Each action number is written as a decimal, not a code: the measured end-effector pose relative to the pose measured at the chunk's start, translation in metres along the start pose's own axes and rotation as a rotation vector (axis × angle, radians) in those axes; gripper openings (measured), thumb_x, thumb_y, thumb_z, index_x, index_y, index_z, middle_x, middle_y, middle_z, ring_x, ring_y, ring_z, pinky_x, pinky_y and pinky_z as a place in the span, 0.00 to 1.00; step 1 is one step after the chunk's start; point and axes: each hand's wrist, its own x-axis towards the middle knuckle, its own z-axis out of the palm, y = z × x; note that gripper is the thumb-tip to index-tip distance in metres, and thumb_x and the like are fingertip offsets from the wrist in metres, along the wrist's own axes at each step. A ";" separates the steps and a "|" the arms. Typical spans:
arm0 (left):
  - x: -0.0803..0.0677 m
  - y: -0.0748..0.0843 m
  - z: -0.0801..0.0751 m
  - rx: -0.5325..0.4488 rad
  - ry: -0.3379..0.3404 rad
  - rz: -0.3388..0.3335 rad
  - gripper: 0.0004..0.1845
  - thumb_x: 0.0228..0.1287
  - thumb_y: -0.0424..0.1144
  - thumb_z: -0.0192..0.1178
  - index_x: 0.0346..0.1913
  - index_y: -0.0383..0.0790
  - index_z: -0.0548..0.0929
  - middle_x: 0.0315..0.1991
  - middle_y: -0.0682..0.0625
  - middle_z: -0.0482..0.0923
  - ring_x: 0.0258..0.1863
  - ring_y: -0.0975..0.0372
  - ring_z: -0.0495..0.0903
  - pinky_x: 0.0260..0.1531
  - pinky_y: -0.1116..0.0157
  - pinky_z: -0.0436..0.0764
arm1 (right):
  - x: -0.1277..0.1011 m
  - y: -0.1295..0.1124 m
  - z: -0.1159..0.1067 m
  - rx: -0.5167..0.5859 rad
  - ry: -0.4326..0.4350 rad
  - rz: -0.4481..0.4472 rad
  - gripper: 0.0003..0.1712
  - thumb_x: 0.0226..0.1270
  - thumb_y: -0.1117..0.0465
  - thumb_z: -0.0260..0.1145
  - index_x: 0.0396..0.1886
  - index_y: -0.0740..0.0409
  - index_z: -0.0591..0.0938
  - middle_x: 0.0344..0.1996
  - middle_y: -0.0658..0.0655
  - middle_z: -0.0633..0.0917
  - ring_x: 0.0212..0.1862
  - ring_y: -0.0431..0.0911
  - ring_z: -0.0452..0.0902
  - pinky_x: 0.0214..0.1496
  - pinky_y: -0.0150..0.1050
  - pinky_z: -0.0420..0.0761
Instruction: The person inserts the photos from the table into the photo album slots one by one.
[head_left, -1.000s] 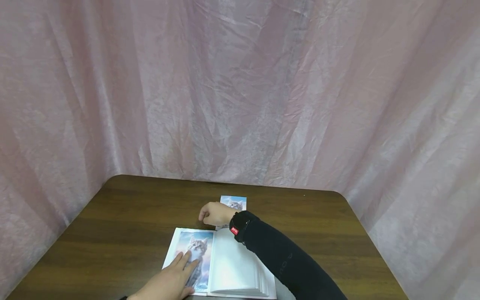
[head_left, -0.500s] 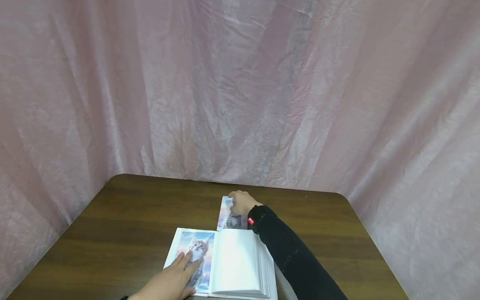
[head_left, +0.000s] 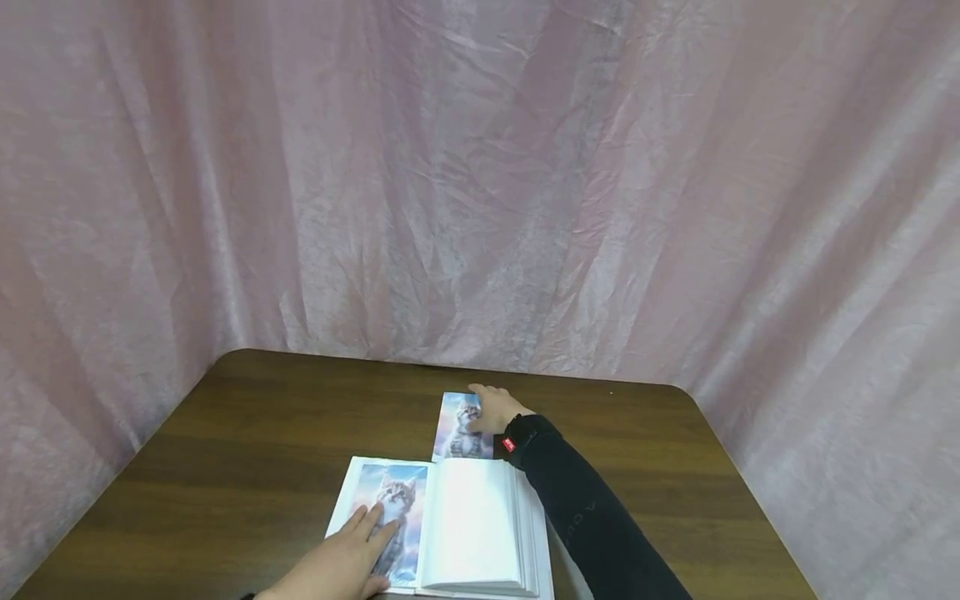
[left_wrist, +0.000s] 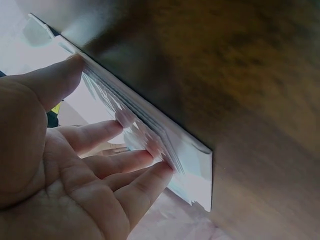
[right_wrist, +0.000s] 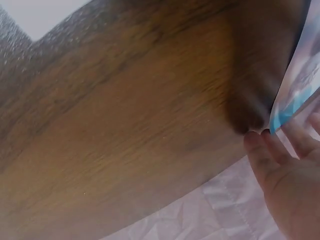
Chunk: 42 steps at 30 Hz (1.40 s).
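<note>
An open white album lies near the table's front edge. Its left side shows a kitten picture, on which my left hand rests with spread, straight fingers. In the left wrist view those fingertips touch the leaf of the album, and several page edges show. Behind the album's right page lies a loose kitten picture card. My right hand is at its right edge, thumb over the picture. In the right wrist view, relaxed fingertips of the hand touch by the corner of the card.
The brown wooden table has rounded far corners. A pink curtain hangs right behind its back edge. The black-sleeved right arm passes over the album's right side.
My right hand has moved from across the loose card's lower part to its right edge, uncovering most of the picture. My left hand stays on the album.
</note>
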 end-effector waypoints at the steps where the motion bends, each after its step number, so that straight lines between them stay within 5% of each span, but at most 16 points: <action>1: 0.000 0.000 0.000 0.000 0.000 -0.002 0.37 0.61 0.48 0.69 0.67 0.29 0.72 0.66 0.23 0.65 0.64 0.28 0.65 0.53 0.36 0.74 | -0.001 0.000 -0.001 -0.003 0.008 -0.009 0.50 0.61 0.48 0.75 0.78 0.50 0.61 0.71 0.60 0.69 0.73 0.60 0.59 0.67 0.57 0.70; 9: 0.001 0.001 0.000 0.004 -0.015 -0.004 0.37 0.62 0.48 0.69 0.67 0.28 0.72 0.67 0.23 0.65 0.65 0.28 0.65 0.53 0.36 0.74 | -0.007 -0.004 -0.007 -0.043 0.123 -0.082 0.44 0.57 0.55 0.79 0.71 0.59 0.70 0.62 0.60 0.75 0.63 0.57 0.72 0.63 0.46 0.76; 14: 0.001 0.004 -0.003 0.012 -0.007 -0.014 0.37 0.60 0.48 0.70 0.66 0.27 0.73 0.66 0.23 0.66 0.64 0.29 0.66 0.53 0.37 0.75 | -0.010 -0.007 -0.011 0.026 0.216 -0.100 0.24 0.69 0.69 0.66 0.64 0.60 0.76 0.57 0.59 0.78 0.56 0.52 0.78 0.54 0.39 0.80; 18: 0.002 0.010 -0.005 0.028 -0.004 -0.018 0.37 0.58 0.47 0.72 0.64 0.27 0.74 0.65 0.24 0.67 0.64 0.31 0.67 0.53 0.39 0.76 | -0.013 -0.007 -0.015 0.077 0.264 -0.112 0.19 0.74 0.72 0.58 0.61 0.59 0.78 0.56 0.59 0.80 0.55 0.51 0.79 0.52 0.39 0.81; 28: 0.015 0.037 -0.009 0.215 0.054 0.160 0.36 0.58 0.50 0.72 0.64 0.32 0.76 0.66 0.34 0.72 0.65 0.45 0.73 0.59 0.51 0.77 | -0.031 -0.001 -0.027 0.195 0.306 -0.109 0.14 0.78 0.68 0.54 0.57 0.58 0.80 0.53 0.58 0.83 0.47 0.49 0.82 0.49 0.42 0.82; 38: 0.039 0.062 -0.005 0.239 0.113 0.276 0.34 0.64 0.55 0.67 0.67 0.39 0.76 0.69 0.39 0.71 0.67 0.51 0.72 0.59 0.55 0.78 | -0.043 0.006 -0.039 0.275 0.378 -0.140 0.11 0.76 0.69 0.56 0.50 0.56 0.81 0.42 0.55 0.83 0.31 0.44 0.75 0.39 0.39 0.78; 42: 0.050 0.069 -0.002 0.233 0.102 0.313 0.35 0.64 0.58 0.65 0.69 0.42 0.74 0.70 0.39 0.69 0.69 0.50 0.69 0.59 0.54 0.78 | -0.052 0.006 -0.047 0.294 0.406 -0.147 0.11 0.75 0.70 0.56 0.49 0.57 0.81 0.43 0.56 0.83 0.32 0.43 0.74 0.40 0.39 0.78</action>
